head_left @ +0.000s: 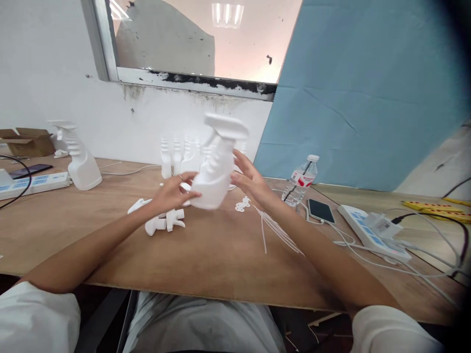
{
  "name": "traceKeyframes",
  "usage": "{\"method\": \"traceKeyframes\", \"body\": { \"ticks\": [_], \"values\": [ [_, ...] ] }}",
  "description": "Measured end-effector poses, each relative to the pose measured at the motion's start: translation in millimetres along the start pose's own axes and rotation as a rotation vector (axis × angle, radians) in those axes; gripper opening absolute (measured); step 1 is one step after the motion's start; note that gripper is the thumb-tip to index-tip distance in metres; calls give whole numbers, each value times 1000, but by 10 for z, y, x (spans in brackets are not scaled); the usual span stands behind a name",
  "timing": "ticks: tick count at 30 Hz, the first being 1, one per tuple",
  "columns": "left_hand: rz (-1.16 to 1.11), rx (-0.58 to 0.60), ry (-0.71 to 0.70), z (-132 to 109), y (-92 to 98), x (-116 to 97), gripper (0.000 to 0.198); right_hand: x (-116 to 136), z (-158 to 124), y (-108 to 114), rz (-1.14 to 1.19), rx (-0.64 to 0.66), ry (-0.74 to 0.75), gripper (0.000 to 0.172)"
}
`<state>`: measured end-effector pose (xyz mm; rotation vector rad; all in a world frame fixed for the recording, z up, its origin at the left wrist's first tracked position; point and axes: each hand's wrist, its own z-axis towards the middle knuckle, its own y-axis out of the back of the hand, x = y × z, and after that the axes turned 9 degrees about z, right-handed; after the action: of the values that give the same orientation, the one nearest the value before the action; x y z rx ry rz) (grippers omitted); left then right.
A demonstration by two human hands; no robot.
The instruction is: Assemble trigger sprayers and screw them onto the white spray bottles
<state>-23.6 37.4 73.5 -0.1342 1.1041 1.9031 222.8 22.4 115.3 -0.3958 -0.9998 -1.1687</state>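
White sleeves [40, 314] and a grey-clothed lap [198, 323] up front, and above the brown table [206, 269] the left hand [176, 192] has a white spray bottle [213, 184] by its lower body! It's tilted, head on top (a touch blurred, mind). The right hand [252, 177] curves beside its upper part; whether it grips, I can't tell. Loose spray heads [173, 219] lie near the left wrist.
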Motion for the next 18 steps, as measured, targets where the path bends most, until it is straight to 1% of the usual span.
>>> {"method": "traceKeyframes", "body": {
  "ticks": [2,3,4,5,6,8,10,12,14,16,18],
  "values": [
    [129,-230,39,135,263,212,55,-86,-51,93,-40,-42,4,66],
    [204,-323,72,185,415,355,55,-138,-92,139,-53,-58,-19,69],
    [271,-385,122,215,574,519,55,-195,-142,184,-83,-61,-47,71],
    [341,-464,194,223,735,699,59,-255,-198,227,-114,-67,-78,71],
    [403,-511,280,207,890,889,62,-317,-257,270,-136,-73,-110,69],
    [498,-555,464,103,1165,1265,64,-445,-369,354,-148,-94,-157,61],
    [609,-619,608,-65,1365,1589,60,-568,-457,434,-138,-123,-177,52],
    [690,-643,673,-252,1480,1825,51,-682,-513,508,-159,-151,-175,43],
    [714,-624,749,-411,1525,1972,46,-782,-545,572,-236,-164,-168,37],
    [713,-600,804,-519,1529,2045,45,-863,-571,623,-337,-150,-177,33],
    [710,-591,825,-577,1519,2071,45,-923,-602,658,-442,-116,-188,29]
  ]
}}
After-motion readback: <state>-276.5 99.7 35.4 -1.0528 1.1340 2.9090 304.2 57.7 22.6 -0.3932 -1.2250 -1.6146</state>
